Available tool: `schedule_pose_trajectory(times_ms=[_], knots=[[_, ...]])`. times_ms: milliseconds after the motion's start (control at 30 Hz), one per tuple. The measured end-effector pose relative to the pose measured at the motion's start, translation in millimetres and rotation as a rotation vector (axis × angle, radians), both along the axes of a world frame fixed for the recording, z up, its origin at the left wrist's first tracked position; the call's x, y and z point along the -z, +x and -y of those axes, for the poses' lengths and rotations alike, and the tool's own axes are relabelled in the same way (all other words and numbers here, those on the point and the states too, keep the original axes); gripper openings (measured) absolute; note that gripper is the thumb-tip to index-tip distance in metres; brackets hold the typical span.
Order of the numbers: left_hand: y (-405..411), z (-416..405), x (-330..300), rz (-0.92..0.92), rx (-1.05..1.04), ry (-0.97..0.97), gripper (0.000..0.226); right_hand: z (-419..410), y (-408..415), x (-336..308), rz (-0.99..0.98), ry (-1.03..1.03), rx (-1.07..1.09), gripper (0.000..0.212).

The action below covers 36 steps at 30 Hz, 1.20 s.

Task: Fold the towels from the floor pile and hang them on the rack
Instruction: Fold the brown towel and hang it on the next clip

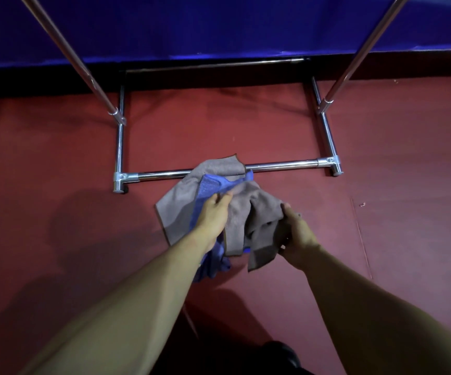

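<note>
Towels, grey and blue, bunched in a loose pile on the red floor, far edge draped over the front base bar of the chrome rack. Left hand pinches grey cloth atop the pile; right hand grips a gathered grey fold alongside, hands near but apart.

Dull red floor runs to a black skirting strip at the rear, w/ a deep blue wall panel above. Soft shadows fall across the floor at left & bottom; a thin seam line marks it at right.
</note>
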State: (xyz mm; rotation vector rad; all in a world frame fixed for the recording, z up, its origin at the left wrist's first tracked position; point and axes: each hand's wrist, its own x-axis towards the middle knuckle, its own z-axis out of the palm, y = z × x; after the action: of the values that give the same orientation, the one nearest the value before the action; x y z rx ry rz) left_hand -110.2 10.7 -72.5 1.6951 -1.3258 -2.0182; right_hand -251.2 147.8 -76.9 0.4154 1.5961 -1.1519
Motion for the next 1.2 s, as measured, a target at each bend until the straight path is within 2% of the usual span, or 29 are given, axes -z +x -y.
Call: schedule_pose_trajectory(times_ms=[133,233,267,400,500,633,767,867,900,1000,1033,1133,1200], knots=[[10,10,-27,-0.109,-0.047,0.003,0.05,0,1,-33,0.063,-0.111,0.009,0.035],[18,12,-54,-0.175,-0.074,-0.008,0.059,0,3,-66,0.112,-0.141,0.025,0.027],[19,11,-66,-0.184,-0.081,-0.009,0.059,-1,3,-76,0.122,-0.142,0.004,0.026],[30,8,-115,-0.188,-0.045,0.026,0.031,-5,5,-116,0.124,-0.056,-0.064,0.015],[44,10,-154,-0.209,-0.029,-0.008,0.028,-7,13,-151,0.172,-0.09,-0.101,0.015],[67,13,-212,-0.258,-0.038,-0.139,0.023,-4,26,-198,0.146,-0.322,-0.181,0.02],[96,21,-273,-0.263,-0.079,-0.344,0.018,-5,37,-257,0.133,-0.561,-0.259,0.041],[121,23,-318,-0.343,-0.133,-0.431,0.019,-10,49,-306,0.198,-0.689,-0.286,0.032],[129,20,-333,-0.371,-0.144,-0.445,0.019,-12,54,-319,0.239,-0.692,-0.297,0.032],[152,8,-367,-0.433,-0.142,-0.467,0.018,-13,73,-347,0.286,-0.624,-0.43,0.064],[158,3,-378,-0.443,-0.125,-0.481,0.019,-12,80,-351,0.281,-0.593,-0.466,0.067],[173,-10,-402,-0.476,-0.119,-0.504,0.023,-8,100,-359,0.208,-0.537,-0.522,0.059],[183,-17,-414,-0.494,-0.137,-0.507,0.024,-7,108,-364,0.091,-0.51,-0.544,0.051]])
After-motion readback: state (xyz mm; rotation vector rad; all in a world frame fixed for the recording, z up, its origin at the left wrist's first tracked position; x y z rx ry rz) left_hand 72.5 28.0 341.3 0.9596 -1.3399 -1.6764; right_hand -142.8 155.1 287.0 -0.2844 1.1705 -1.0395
